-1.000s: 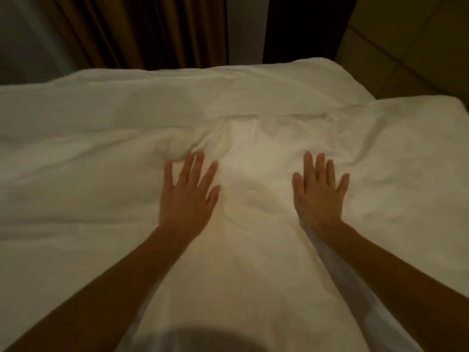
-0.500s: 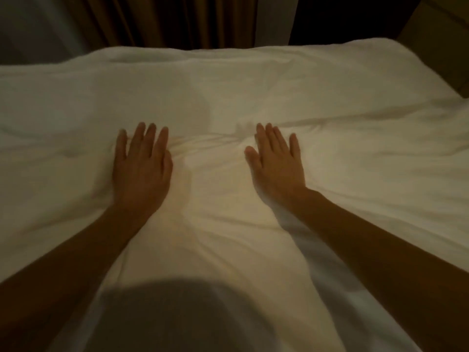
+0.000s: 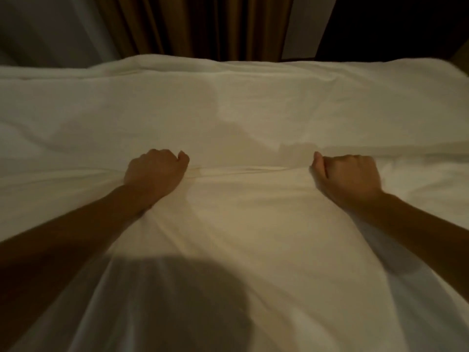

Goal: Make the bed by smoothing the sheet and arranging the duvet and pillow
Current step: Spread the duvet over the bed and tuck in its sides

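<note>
Head view, and you're leaning over the bed with both arms out in front. Your left hand (image 3: pixel 157 171) is balled up, fingers curled under, with a bunch of the white duvet (image 3: pixel 236 107) gathered in it; the cloth puckers right beside your wrist. Your right hand (image 3: pixel 347 176) is doing the same well off to the right, knuckles up, thumb on the inner side, fingers closed round the cloth. Between the two fists there's a tight ridge (image 3: pixel 243 171) of fabric, pulled into a straight line from one hand to the other. Both hands sit about midway across the bed, level with each other.

The duvet covers all of the bed you can see. It runs from the near edge under your arms, up past your fists, to the far edge, where it ends in a soft rolled border. One long crease trails off toward the left edge, and another runs toward the right edge beyond your right hand. A dark shadow (image 3: pixel 172 295) falls on the cloth at the near edge, between your forearms. Past the far edge hangs a brown curtain (image 3: pixel 203 26), with a pale wall (image 3: pixel 45 29) to its left and darkness to its right.
</note>
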`<act>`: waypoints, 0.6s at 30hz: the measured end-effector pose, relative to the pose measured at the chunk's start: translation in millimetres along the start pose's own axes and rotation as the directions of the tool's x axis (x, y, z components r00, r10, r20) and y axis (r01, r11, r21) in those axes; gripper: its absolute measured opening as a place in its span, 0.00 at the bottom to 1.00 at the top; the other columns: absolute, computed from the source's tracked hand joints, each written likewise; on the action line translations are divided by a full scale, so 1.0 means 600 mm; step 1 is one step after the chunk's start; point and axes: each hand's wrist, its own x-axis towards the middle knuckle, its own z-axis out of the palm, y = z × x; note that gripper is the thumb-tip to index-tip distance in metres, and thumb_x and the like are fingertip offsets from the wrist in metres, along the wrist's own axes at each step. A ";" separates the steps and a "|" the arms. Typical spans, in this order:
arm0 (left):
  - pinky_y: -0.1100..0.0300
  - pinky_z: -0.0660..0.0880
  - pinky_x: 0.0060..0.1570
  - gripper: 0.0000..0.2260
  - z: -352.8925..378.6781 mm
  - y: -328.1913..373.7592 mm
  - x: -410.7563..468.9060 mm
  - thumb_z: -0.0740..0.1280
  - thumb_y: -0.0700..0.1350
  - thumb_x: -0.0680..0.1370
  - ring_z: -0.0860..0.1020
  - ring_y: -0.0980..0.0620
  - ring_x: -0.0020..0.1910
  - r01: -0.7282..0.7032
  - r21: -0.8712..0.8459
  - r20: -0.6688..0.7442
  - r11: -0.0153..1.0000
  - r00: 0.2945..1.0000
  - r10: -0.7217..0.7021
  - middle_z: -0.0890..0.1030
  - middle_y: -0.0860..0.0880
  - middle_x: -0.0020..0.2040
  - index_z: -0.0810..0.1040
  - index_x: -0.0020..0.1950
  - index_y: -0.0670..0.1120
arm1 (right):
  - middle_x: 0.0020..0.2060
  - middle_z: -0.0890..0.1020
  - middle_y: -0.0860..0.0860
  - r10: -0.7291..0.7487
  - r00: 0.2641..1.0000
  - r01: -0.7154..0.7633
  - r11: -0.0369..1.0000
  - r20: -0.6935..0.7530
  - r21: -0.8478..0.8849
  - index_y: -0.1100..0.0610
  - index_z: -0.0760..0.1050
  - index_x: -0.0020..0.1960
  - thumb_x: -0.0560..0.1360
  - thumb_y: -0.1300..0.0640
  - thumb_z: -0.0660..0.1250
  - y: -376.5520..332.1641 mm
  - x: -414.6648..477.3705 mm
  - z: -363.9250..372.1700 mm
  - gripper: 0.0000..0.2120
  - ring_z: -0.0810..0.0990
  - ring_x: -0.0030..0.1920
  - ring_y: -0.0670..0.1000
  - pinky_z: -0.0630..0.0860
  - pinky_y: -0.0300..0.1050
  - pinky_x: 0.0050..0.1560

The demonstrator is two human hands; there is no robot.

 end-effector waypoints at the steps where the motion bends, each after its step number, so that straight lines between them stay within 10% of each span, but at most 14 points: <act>1: 0.51 0.70 0.55 0.25 0.010 -0.006 0.006 0.49 0.57 0.82 0.77 0.39 0.53 0.020 -0.030 0.050 0.999 0.999 -0.018 0.79 0.38 0.54 0.78 0.56 0.40 | 0.19 0.73 0.60 -0.020 0.999 0.021 1.000 0.035 -0.021 0.61 0.75 0.29 0.73 0.60 0.68 -0.007 -0.001 0.005 0.15 0.73 0.18 0.58 0.70 0.43 0.28; 5: 0.54 0.73 0.55 0.18 0.009 -0.082 0.037 0.54 0.55 0.82 0.78 0.41 0.52 -0.077 -0.061 0.252 0.995 0.964 0.090 0.80 0.39 0.54 0.76 0.57 0.44 | 0.45 0.82 0.61 0.116 0.914 -0.143 0.989 0.388 0.040 0.58 0.81 0.49 0.82 0.46 0.54 -0.019 0.022 -0.001 0.22 0.80 0.47 0.61 0.71 0.48 0.48; 8: 0.50 0.71 0.59 0.30 0.003 -0.199 0.070 0.54 0.74 0.73 0.76 0.43 0.47 0.115 -0.055 0.350 0.992 0.933 -0.088 0.80 0.40 0.49 0.78 0.39 0.48 | 0.54 0.80 0.56 -0.037 0.751 -0.218 0.929 0.660 0.300 0.53 0.78 0.51 0.78 0.34 0.51 -0.070 0.057 -0.038 0.27 0.76 0.57 0.58 0.69 0.48 0.57; 11: 0.50 0.71 0.57 0.28 0.004 -0.230 0.029 0.56 0.73 0.73 0.76 0.42 0.54 0.171 0.002 0.316 0.985 0.935 -0.163 0.78 0.40 0.52 0.80 0.44 0.50 | 0.58 0.77 0.55 -0.202 0.644 -0.102 0.934 0.738 0.344 0.54 0.72 0.46 0.79 0.38 0.55 -0.148 0.065 -0.033 0.20 0.75 0.59 0.57 0.68 0.45 0.53; 14: 0.50 0.70 0.57 0.29 -0.028 -0.213 0.004 0.51 0.66 0.79 0.76 0.41 0.58 0.108 0.096 0.157 0.990 0.980 -0.122 0.79 0.41 0.59 0.81 0.57 0.46 | 0.61 0.77 0.56 -0.048 0.816 -0.145 0.948 0.576 0.285 0.55 0.77 0.55 0.82 0.43 0.54 -0.181 0.070 -0.037 0.19 0.75 0.61 0.58 0.69 0.46 0.56; 18: 0.49 0.71 0.53 0.31 -0.092 -0.246 0.047 0.52 0.66 0.79 0.76 0.39 0.52 0.168 0.045 0.035 0.985 0.985 -0.170 0.79 0.38 0.55 0.81 0.53 0.41 | 0.48 0.80 0.62 0.107 0.961 -0.191 0.924 0.254 0.331 0.56 0.71 0.37 0.82 0.45 0.55 -0.187 0.104 -0.093 0.21 0.78 0.51 0.63 0.67 0.49 0.44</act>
